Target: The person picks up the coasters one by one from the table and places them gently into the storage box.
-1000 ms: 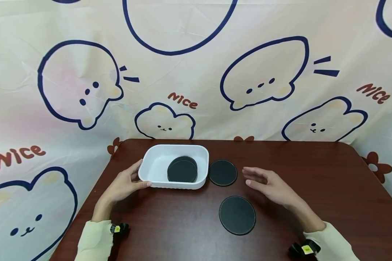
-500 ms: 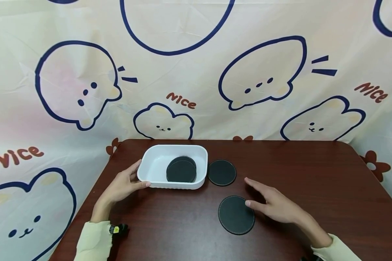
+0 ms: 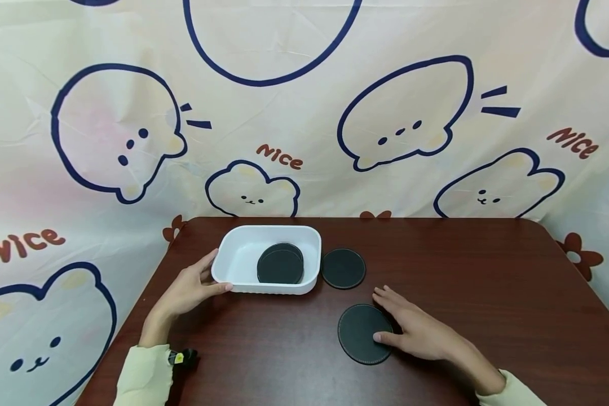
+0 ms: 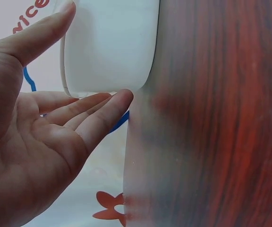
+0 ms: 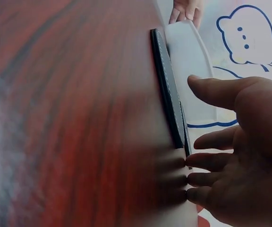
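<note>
1. On my head feed the left hand (image 3: 185,290) holds the left end of a white, rectangular, round-cornered tray (image 3: 238,265), thumb at the near corner and fingers along the end wall
2. Inside that tray, toward its right end, I see a round black leather-like coaster (image 3: 280,264); the near wall hides its lower edge, and I cannot tell whether more than one lies there
3. A second round black coaster (image 3: 343,269) lies flat on the dark reddish-brown, wood-grained surface (image 3: 264,349), just beside the tray's right end; I cannot tell whether the two touch
4. A third round black coaster (image 3: 357,332), pale-stitched round its edge, lies flat nearer the person, well apart from the tray
5. The right hand (image 3: 423,332) is spread wide, thumb over the right part of the third coaster, fingers past its far right edge
6. In my right wrist view the thumb stands apart from that coaster, while the other fingertips lie close to the surface; I cannot tell whether they touch it
7. Behind everything hangs a cream cloth (image 3: 233,124) printed with blue-outlined animals and red-brown flowers
</note>
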The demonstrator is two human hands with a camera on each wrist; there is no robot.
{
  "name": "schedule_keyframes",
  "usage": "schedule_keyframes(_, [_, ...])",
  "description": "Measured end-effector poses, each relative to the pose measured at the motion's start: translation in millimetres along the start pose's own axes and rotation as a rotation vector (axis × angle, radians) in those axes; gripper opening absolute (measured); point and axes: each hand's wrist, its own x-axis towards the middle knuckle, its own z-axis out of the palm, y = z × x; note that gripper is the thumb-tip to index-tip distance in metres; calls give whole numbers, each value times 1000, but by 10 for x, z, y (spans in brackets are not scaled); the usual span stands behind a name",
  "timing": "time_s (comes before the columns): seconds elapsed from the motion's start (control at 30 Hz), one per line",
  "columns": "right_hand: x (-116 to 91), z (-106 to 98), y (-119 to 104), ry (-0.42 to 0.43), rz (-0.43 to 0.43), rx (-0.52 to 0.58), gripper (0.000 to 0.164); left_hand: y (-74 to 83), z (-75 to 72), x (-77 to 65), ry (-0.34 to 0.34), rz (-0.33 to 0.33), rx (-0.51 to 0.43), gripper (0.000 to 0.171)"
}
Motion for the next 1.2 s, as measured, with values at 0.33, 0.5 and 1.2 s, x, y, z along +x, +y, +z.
schedule_keyframes(0.33, [-24, 65, -86, 5, -43, -59, 77, 9, -4, 2, -5, -3, 1, 108])
schedule_keyframes(0.5, [-31, 96, -122, 46, -72, -133, 73, 16, -4, 8, -8, -5, 4, 109])
schedule_keyframes(1.2, [31, 107, -93, 166, -21, 14, 74, 33, -6, -3, -14, -12, -2, 109])
